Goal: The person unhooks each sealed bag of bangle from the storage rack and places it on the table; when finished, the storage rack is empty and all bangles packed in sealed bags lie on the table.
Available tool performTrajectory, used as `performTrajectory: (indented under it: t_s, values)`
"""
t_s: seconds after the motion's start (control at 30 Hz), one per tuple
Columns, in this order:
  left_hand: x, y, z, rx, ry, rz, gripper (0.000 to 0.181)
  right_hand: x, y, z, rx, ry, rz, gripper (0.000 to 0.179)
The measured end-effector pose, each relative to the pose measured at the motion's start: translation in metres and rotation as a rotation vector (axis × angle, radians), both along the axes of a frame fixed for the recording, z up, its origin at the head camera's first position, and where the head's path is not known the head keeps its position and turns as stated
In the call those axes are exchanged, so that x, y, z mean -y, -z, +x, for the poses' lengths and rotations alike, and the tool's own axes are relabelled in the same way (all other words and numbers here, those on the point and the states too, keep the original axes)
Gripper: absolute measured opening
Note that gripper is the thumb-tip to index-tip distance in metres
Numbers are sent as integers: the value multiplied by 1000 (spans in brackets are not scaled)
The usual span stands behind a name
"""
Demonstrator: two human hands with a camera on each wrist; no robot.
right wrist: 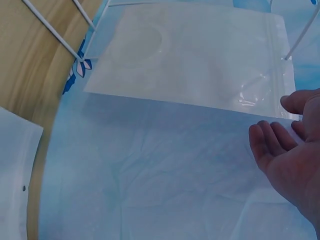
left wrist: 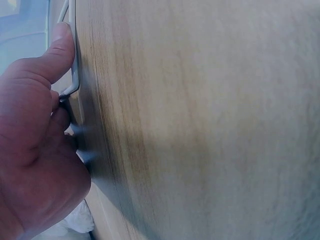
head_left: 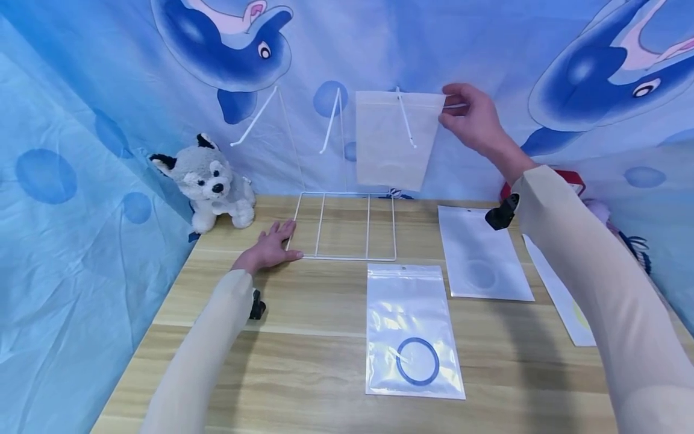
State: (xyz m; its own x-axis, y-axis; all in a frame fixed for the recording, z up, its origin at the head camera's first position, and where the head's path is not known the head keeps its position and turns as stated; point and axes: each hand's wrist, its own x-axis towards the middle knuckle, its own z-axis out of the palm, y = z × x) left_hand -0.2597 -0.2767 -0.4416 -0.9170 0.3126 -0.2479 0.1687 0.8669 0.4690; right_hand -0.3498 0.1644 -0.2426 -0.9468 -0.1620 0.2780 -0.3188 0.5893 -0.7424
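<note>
A white wire rack [head_left: 349,259] stands on the wooden table, with three hook arms rising at its back. My left hand [head_left: 268,247] rests on the front left corner of its base, fingers spread across the side wire. In the left wrist view the thumb [left wrist: 59,50] lies along the front wire. A flat white zip bag [head_left: 396,138] hangs on the rightmost hook [head_left: 405,117], its top hole around the wire. My right hand [head_left: 473,117] pinches the bag's upper right corner. A faint round shape shows through the bag [right wrist: 200,60] in the right wrist view.
A clear-fronted bag with a blue ring [head_left: 417,361] lies in front of the rack. Two more white bags [head_left: 485,253] lie on the right. A plush husky [head_left: 208,181] sits at the back left; a red box [head_left: 569,179] is behind my right forearm. Blue dolphin-print cloth hangs behind.
</note>
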Motion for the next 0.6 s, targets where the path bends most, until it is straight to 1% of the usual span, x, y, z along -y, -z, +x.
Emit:
performTrajectory:
  t_s: [0.2, 0.47, 0.6]
  values:
    - [-1, 0, 0, -2, 0, 5, 89, 6, -5, -5, -14, -21, 20, 55]
    - [-1, 1, 0, -2, -13, 1, 89, 15, -13, -10, -58, -13, 123, 49]
    - [0, 0, 1, -4, -12, 4, 90, 21, -16, -12, -68, -47, 164, 45]
